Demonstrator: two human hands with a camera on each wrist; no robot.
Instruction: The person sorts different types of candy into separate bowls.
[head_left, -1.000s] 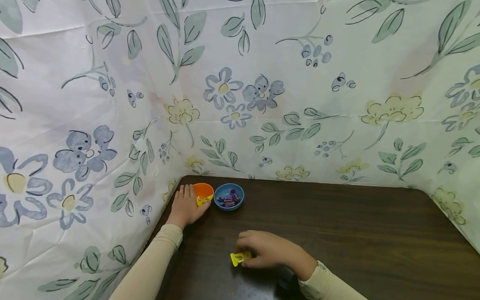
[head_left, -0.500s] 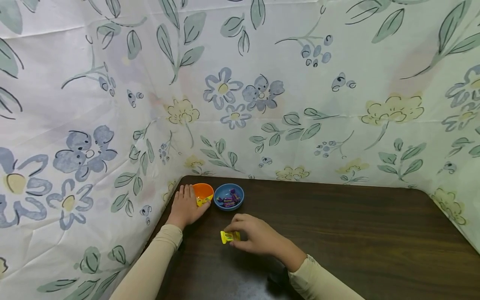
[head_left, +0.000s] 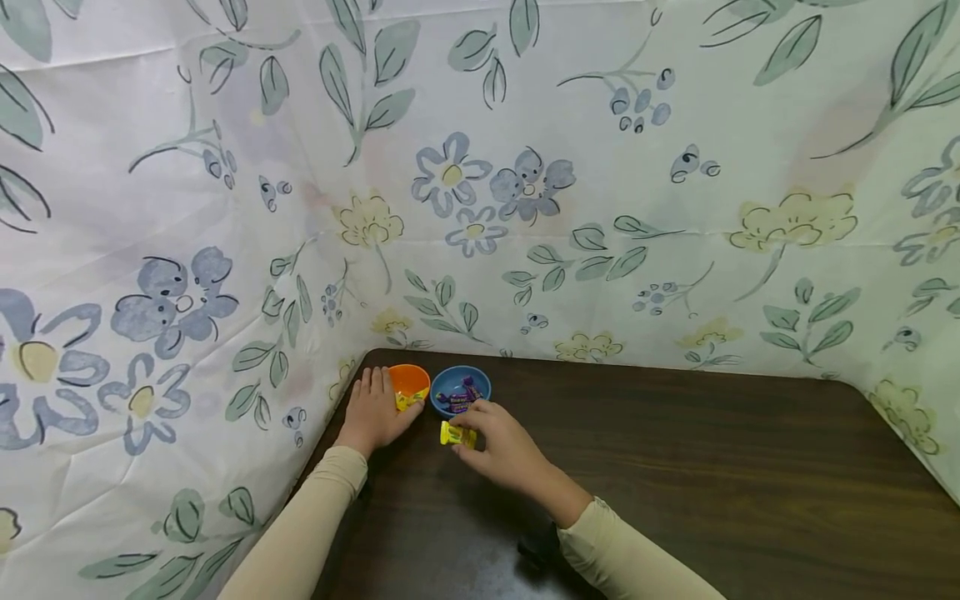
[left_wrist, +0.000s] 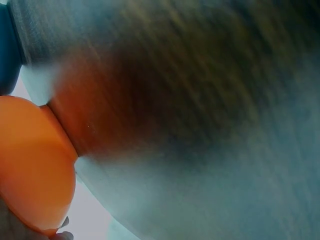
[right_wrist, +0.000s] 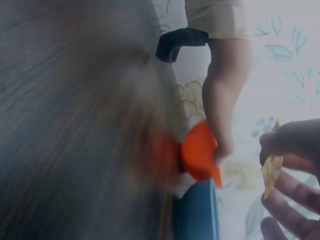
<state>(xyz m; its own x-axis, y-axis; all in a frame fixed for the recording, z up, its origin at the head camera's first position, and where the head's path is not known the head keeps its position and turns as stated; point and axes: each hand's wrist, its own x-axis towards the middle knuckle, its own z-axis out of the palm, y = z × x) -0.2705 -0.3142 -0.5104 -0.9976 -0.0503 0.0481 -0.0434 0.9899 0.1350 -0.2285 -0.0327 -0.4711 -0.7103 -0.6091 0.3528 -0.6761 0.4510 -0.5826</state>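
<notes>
Between the thumb and fingers of my right hand (head_left: 504, 446) is a yellow-wrapped candy (head_left: 456, 434), just in front of the blue bowl (head_left: 480, 375). The same candy (right_wrist: 271, 175) shows edge-on in the right wrist view. My left hand (head_left: 374, 417) lies along the left side of an orange bowl (head_left: 411, 375), fingers straight and thumb by the near rim. Inside that bowl are yellow wrappers (head_left: 407, 400), partly hidden by the hand. Purple-wrapped candies (head_left: 457, 398) lie in the blue bowl. In the left wrist view, the orange bowl (left_wrist: 37, 165) fills the lower left.
Both bowls stand side by side at the far left corner of a dark wooden table (head_left: 675, 467). Floral cloth (head_left: 600, 183) rises behind the table and along its left side. A black wrist device (right_wrist: 180, 41) sits at the left sleeve.
My right hand has carried the yellow-wrapped candy away from me and slightly left, up to the blue bowl's front. The left hand has stayed at the orange bowl.
</notes>
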